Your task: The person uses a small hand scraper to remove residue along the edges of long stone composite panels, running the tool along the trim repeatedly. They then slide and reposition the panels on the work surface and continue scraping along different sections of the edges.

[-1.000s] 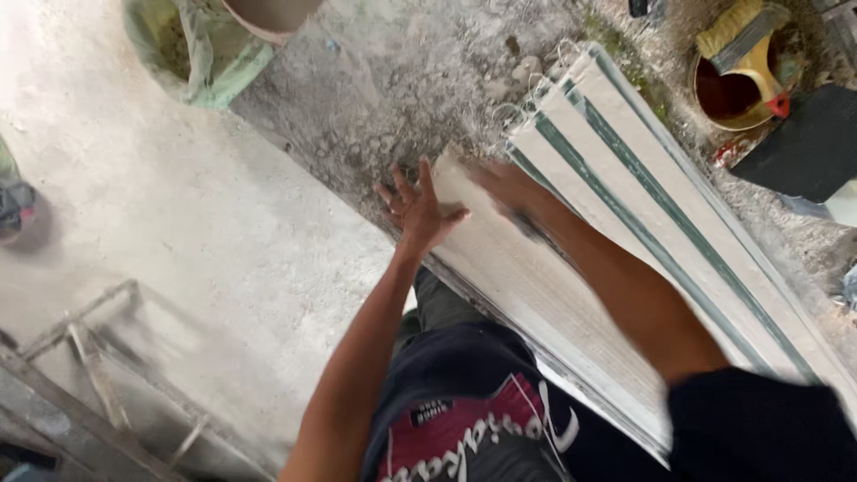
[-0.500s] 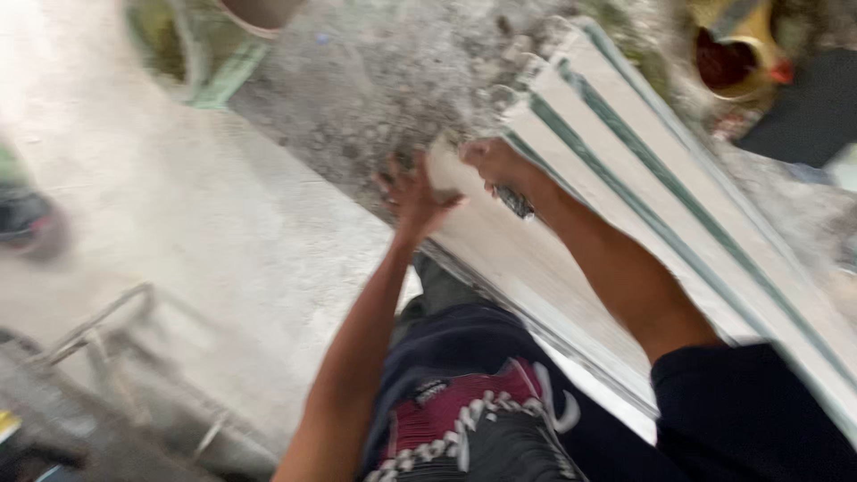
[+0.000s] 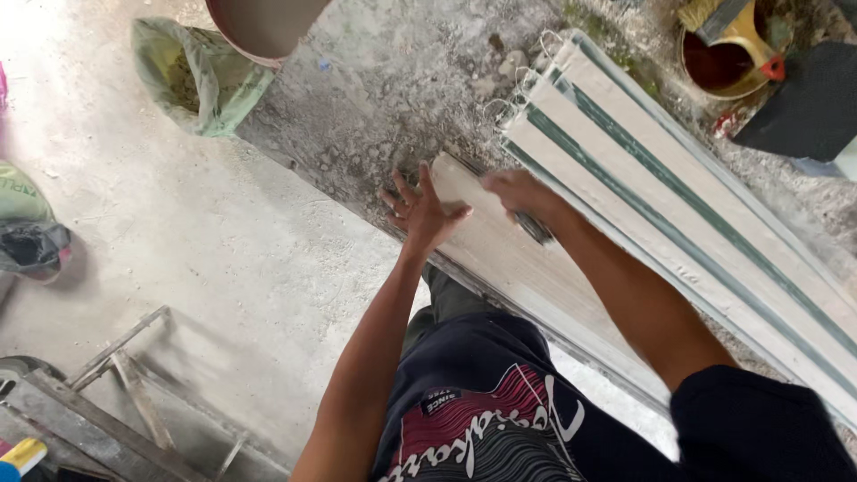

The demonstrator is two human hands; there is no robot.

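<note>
Left hand (image 3: 421, 212) flat on white board (image 3: 509, 259) end, fingers spread. Right hand (image 3: 513, 192) fingers curled, pressing a dark tool (image 3: 534, 228) onto board.

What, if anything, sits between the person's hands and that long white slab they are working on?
Nothing visible does. The left hand lies flat on the end of the white slab, and the right hand presses a small dark tool onto it.

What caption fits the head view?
Left hand steadies long white moulded strip; right hand presses a tool on it.
</note>
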